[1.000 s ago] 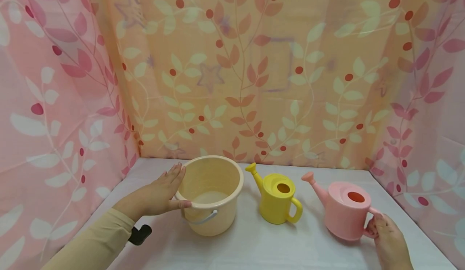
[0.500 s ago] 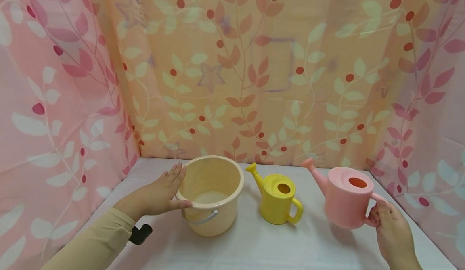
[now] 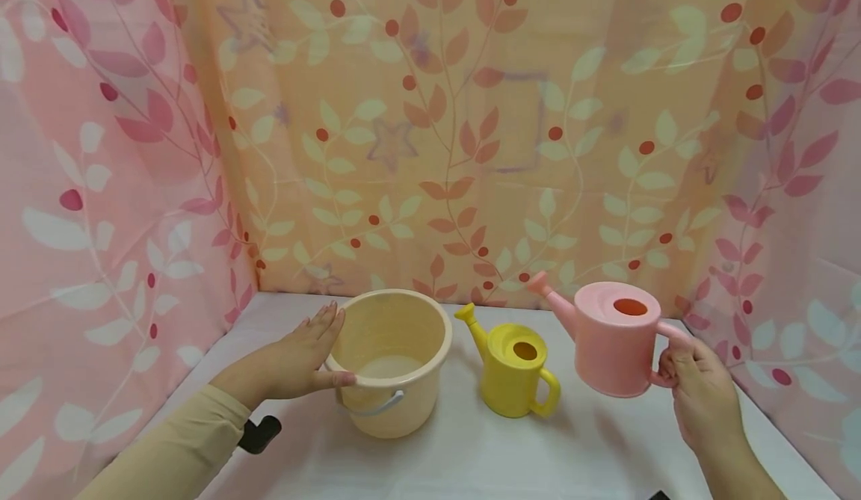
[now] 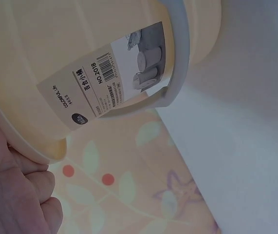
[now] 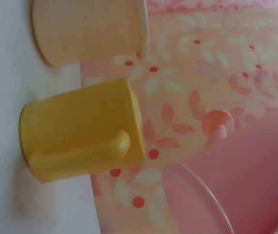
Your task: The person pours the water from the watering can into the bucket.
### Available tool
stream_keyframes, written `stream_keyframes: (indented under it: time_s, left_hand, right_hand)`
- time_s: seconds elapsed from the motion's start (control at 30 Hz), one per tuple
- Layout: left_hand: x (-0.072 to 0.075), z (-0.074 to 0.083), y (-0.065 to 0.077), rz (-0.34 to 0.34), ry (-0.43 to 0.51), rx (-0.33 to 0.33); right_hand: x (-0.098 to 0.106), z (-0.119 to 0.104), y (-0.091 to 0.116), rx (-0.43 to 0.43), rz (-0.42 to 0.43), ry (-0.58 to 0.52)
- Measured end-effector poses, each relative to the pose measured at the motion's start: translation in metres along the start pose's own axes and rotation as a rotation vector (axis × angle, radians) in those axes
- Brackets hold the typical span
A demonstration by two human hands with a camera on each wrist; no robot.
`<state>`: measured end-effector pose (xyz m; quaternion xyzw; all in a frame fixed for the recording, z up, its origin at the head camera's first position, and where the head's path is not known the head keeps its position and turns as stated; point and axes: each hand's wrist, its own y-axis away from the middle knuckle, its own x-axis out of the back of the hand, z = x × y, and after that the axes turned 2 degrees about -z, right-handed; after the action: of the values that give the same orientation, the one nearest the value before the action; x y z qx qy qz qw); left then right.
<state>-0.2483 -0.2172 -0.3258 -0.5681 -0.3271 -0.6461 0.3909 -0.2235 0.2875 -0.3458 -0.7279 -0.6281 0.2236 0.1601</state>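
A pink watering can (image 3: 616, 339) hangs above the white tabletop, its spout pointing left. My right hand (image 3: 702, 395) grips it by the handle, and its pale underside (image 5: 192, 200) shows in the right wrist view. With fingers straight, my left hand (image 3: 289, 358) rests along the left rim of a cream bucket (image 3: 403, 406). The thumb lies across the rim's front, and the left wrist view shows a printed label (image 4: 102, 75) on the bucket's side. Between bucket and pink can stands a smaller yellow watering can (image 3: 511, 377), upright, with its handle to the right.
Leaf-patterned cloth (image 3: 444, 126) closes off the back and both sides. The bucket's grey carrying handle (image 3: 373, 406) hangs down at its front. A black piece (image 3: 258, 434) sits by my left wrist.
My right hand has lifted the pink watering can off the table, then moved it up and to the left, nearer the yellow one. The left hand and bucket stay put.
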Motion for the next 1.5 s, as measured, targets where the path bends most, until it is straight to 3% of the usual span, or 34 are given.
stream_keyframes:
  time_s: [0.33, 0.5, 0.87, 1.23, 1.5]
  left_hand:
    - [0.002, 0.0, 0.004, -0.002, 0.004, 0.011]
    - [0.0, -0.001, 0.003, -0.001, 0.0, 0.012]
    - [0.0, 0.0, 0.003, 0.004, 0.006, 0.01]
    - [-0.001, 0.001, 0.002, -0.004, 0.007, 0.015]
    - [0.001, 0.003, 0.002, -0.001, 0.01, 0.007]
  right_hand:
    - [-0.033, -0.015, -0.008, 0.076, -0.107, -0.058]
    - [-0.048, -0.022, -0.011, 0.073, -0.141, -0.037]
    - [-0.073, -0.034, -0.016, 0.058, -0.208, 0.082]
    - [-0.089, -0.043, -0.018, 0.044, -0.299, 0.299]
    - [-0.1, -0.048, -0.02, 0.047, -0.304, 0.33]
